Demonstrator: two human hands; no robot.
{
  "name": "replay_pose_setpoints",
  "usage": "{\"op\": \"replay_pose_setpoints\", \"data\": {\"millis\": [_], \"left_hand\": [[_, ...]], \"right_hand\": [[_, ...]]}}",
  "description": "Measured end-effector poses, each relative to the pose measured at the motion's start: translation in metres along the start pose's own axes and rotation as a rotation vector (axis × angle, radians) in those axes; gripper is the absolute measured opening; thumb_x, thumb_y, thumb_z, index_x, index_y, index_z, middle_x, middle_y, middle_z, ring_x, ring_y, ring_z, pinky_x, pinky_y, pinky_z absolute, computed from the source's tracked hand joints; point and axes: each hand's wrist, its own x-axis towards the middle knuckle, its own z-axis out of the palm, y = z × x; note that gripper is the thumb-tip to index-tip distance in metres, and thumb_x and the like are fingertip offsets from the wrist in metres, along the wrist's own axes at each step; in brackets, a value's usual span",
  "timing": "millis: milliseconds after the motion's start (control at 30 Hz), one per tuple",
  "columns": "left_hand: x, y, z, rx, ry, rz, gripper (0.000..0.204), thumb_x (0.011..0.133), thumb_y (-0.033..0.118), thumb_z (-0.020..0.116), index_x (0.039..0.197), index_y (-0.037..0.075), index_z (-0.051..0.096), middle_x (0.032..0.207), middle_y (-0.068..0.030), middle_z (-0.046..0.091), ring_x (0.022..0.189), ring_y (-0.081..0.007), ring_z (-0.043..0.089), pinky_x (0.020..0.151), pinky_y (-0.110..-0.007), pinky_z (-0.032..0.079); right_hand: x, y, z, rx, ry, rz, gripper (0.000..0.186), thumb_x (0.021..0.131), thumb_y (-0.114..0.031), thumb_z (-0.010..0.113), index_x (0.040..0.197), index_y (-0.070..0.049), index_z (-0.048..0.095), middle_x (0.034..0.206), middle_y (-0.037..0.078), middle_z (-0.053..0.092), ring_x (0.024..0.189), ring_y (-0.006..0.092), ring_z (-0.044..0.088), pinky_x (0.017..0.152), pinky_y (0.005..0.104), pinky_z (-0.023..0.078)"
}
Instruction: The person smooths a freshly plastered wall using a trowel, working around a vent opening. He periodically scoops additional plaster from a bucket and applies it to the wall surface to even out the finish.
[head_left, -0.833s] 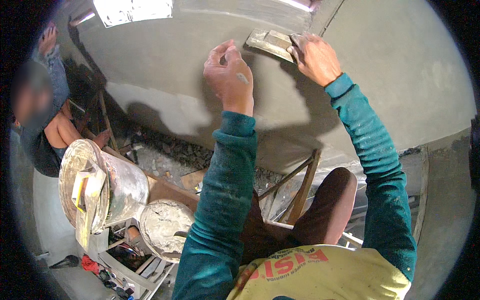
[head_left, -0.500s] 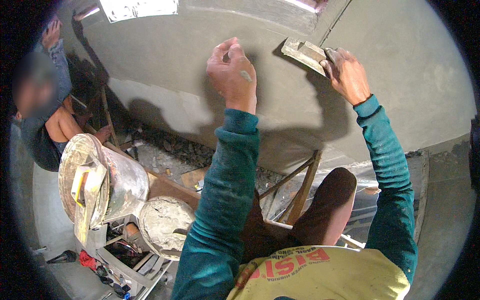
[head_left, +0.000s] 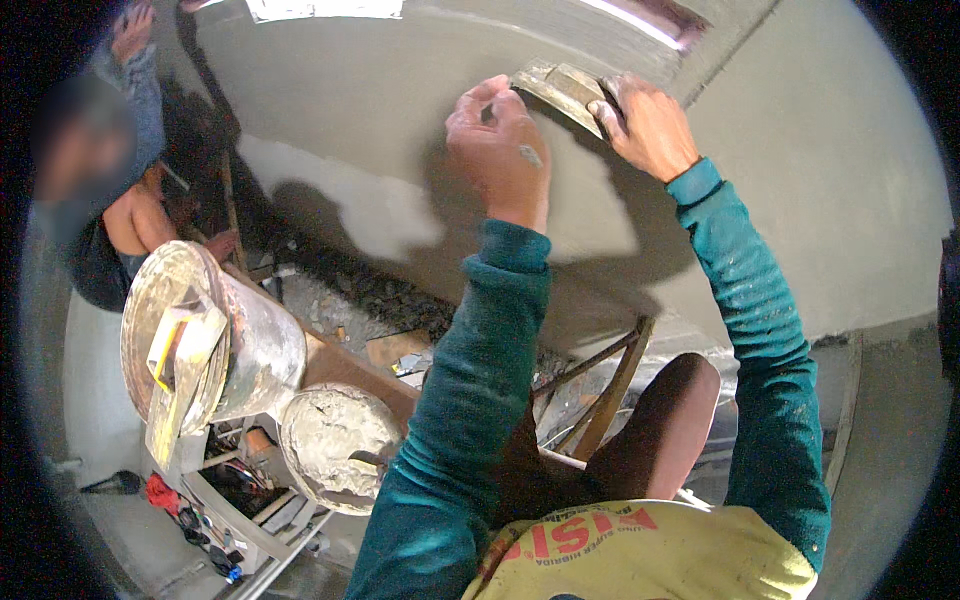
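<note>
My right hand [head_left: 652,128] grips a mortar-smeared plastering float [head_left: 555,85], held flat against the grey plastered wall [head_left: 820,190]. Just left of the float is my left hand [head_left: 503,150], raised before the wall with fingers curled and the thumb brought to the fingertips. A dab of mortar sticks to its back. Whether anything small sits in that pinch is hidden. The left fingertips appear very near the float's left end; contact cannot be made out.
Lower left stand a caked bucket [head_left: 265,350] with a yellow-handled float [head_left: 185,350] across its top and a tub of mortar [head_left: 340,440]. A co-worker [head_left: 120,220] sits beyond them. A plank [head_left: 355,385], wooden props [head_left: 615,390] and rubble [head_left: 385,300] lie below the wall.
My right hand has slid the float leftward along the wall, up close to my left hand. The left hand keeps its curled shape. The whole view has shifted slightly.
</note>
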Motion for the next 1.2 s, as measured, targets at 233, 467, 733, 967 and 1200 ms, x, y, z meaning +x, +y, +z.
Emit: {"op": "replay_pose_setpoints", "data": {"millis": [233,467,733,967,1200], "left_hand": [[-0.005,0.009,-0.009,0.153,0.076,-0.002,0.034,0.090,0.016,0.064,0.118,-0.004,0.063,0.111,-0.0196,0.061,0.098,-0.0309,0.062,0.088,-0.042,0.052],[-0.003,0.011,-0.008,0.156,0.183,-0.137,0.043,0.094,0.016,0.062,0.127,-0.008,0.051,0.122,-0.0254,0.052,0.104,-0.0317,0.057,0.093,-0.040,0.050],[0.001,0.033,-0.025,0.008,0.175,-0.213,0.041,0.095,0.015,0.061,0.128,-0.008,0.050,0.124,-0.0241,0.049,0.095,-0.0249,0.060,0.092,-0.037,0.051],[0.009,0.016,-0.026,-0.052,0.195,-0.222,0.040,0.096,0.015,0.061,0.128,-0.007,0.052,0.127,-0.0235,0.049,0.094,-0.0259,0.061,0.091,-0.038,0.052],[0.009,0.022,-0.027,-0.001,0.182,-0.238,0.038,0.096,0.015,0.061,0.127,-0.007,0.053,0.128,-0.0245,0.049,0.097,-0.0274,0.061,0.093,-0.039,0.052]], "right_hand": [[0.018,-0.043,0.018,0.170,0.163,-0.027,0.036,0.099,-0.031,0.060,0.112,0.001,0.066,0.102,0.025,0.068,0.092,0.0467,0.066,0.079,0.0540,0.053],[0.052,-0.053,0.041,0.199,0.119,-0.055,0.039,0.097,-0.032,0.060,0.116,0.002,0.064,0.106,0.025,0.067,0.097,0.0449,0.066,0.084,0.0518,0.053],[0.118,-0.096,0.059,0.151,0.076,-0.158,0.035,0.099,-0.029,0.058,0.112,0.003,0.060,0.104,0.025,0.065,0.099,0.0436,0.063,0.088,0.0527,0.051],[0.139,-0.101,0.073,0.115,0.082,-0.124,0.034,0.099,-0.030,0.058,0.109,0.002,0.061,0.101,0.024,0.065,0.096,0.0436,0.064,0.086,0.0525,0.052],[0.147,-0.102,0.072,0.126,0.104,-0.136,0.032,0.098,-0.030,0.058,0.105,0.002,0.062,0.099,0.024,0.065,0.094,0.0433,0.064,0.085,0.0526,0.052]]}}
